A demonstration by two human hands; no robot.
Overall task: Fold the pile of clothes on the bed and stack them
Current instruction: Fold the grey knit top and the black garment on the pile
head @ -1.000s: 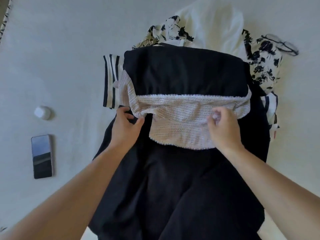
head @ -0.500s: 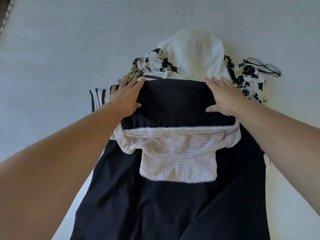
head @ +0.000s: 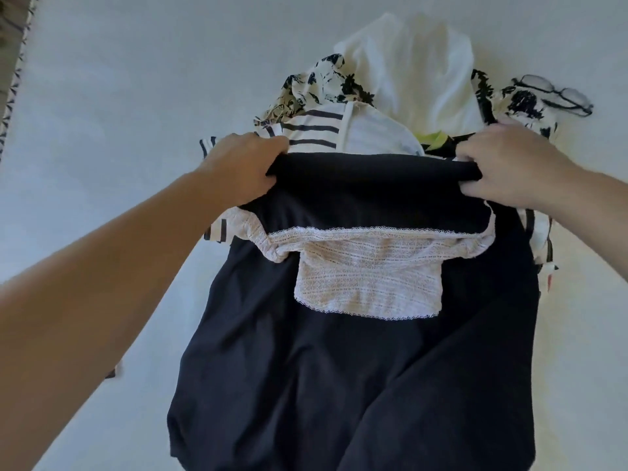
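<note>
Gripping the far folded edge of the black dress [head: 356, 385], left hand [head: 243, 171] & right hand [head: 513, 168] are curled at opposite corners; garment's long axis is laid toward the person, atop the pile on the bed [head: 119, 113].

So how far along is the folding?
Early days. No finished stack shows. Both the left hand and right hand grip the far fold of the black garment, mid-fold. The striped top, floral piece and white garment lie unfolded behind.
</note>
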